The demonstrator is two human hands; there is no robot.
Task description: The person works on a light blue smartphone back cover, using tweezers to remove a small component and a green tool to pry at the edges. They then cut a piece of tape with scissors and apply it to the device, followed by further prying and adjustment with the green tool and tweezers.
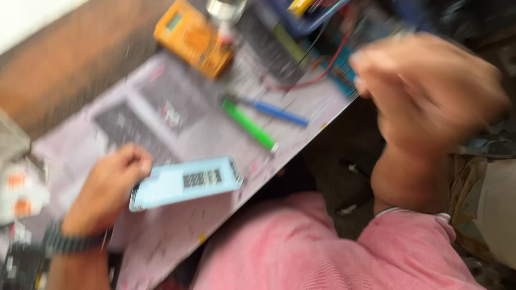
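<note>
My left hand (110,185) grips the left end of a flat light-blue rectangular device (185,182) that lies on a grey work mat (161,123). My right hand (424,91) is raised in the air at the upper right, off the mat's edge, blurred by motion; whether it holds anything I cannot tell. A green-handled tool (248,124) and a blue-handled tool (277,111) lie on the mat beyond the device, between my two hands.
A yellow multimeter (193,37) sits at the far side of the mat, with red wires (322,70) and a blue tray (306,13) behind it. White-and-orange items (19,190) lie at the left. My pink-clothed knee (322,247) fills the lower middle.
</note>
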